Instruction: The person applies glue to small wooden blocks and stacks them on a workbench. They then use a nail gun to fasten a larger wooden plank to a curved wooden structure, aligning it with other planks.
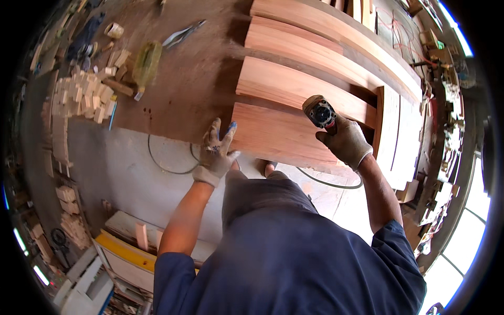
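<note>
My left hand (214, 153), in a work glove, has its fingers spread at the left end of the nearest reddish wooden plank (278, 134). The fingertips are close to the plank's end; whether they touch is hard to tell. My gloved right hand (349, 142) is closed around the grip of a power tool that looks like a nail gun (319, 112), its dark cap facing up. The tool is over the right part of the planks, and its lower end is hidden. Farther back lie more planks (304, 86), side by side with gaps, meeting an upright crosspiece (378, 118) at the right.
Pliers (184, 34), a yellowish plastic bottle (147, 63) and a tape roll (114, 30) lie on the brown worktop (194, 79). Small wood blocks (84, 94) are heaped at the left. A dark hose (163, 167) curves over the floor. Behind me stands a yellow-edged bench (126, 252).
</note>
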Tool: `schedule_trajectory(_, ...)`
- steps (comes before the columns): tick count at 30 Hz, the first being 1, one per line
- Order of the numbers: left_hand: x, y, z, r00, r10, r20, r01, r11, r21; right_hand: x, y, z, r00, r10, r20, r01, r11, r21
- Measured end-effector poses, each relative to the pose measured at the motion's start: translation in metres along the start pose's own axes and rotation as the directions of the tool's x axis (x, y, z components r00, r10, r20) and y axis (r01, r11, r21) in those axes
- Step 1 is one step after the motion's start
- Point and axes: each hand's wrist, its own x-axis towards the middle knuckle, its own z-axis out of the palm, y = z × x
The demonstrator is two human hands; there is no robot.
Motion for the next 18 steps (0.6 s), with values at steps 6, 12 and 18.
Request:
schedule_trajectory(6,-0.016,-0.031,0.031,0.999,0.031,-0.009,-0.032,0.995,-0.091,0.013,-0.066,-0.015,0.961,0.149,0.233,-0.198,0.958,0.205)
schedule_trajectory(12,-0.014,-0.028,0.031,0.998,0.058,-0.026,-0.061,0.993,-0.103,0.034,-0.108,-0.015,0.938,0.006,0.348,-0.078,0.978,0.193)
schedule_trajectory(18,-0.023,-0.021,0.038,0.999,-0.025,-0.035,0.020,0.990,-0.136,0.047,-0.146,-0.001,0.901,-0.072,0.428,-0.020,0.978,0.205)
